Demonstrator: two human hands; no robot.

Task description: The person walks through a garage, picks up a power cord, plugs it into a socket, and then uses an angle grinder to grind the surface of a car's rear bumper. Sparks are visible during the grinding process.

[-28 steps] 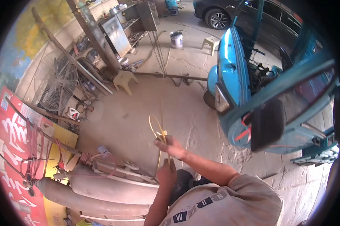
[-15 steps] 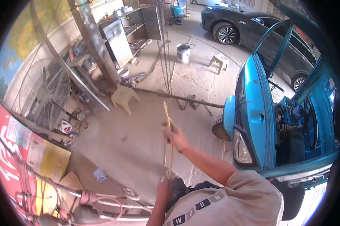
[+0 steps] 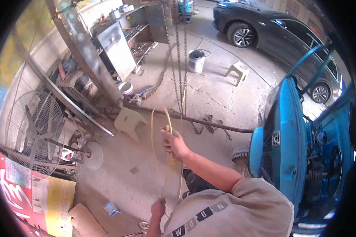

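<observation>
A thin yellow cord (image 3: 152, 132) loops up in front of me and runs down toward my body. My right hand (image 3: 174, 143) is raised and closed around the cord near the top of the loop. Lower down, by my grey shirt, my left hand (image 3: 158, 207) grips the same cord where its strands come together. Part of the cord rises along the hanging steel chains (image 3: 178, 59) just behind the loop.
A bright blue vehicle (image 3: 282, 146) with raised hood stands close on my right, a dark car (image 3: 272, 33) beyond it. On the concrete floor are two pale stools (image 3: 127, 120) (image 3: 238, 71), a bucket (image 3: 196, 60), a standing fan (image 3: 34, 130), tool shelves (image 3: 118, 47) and a long steel bar (image 3: 209, 122).
My right hand stays raised on the cord, which now forms an open loop instead of a straight line. The view has swung up and toward the shelves and the fan.
</observation>
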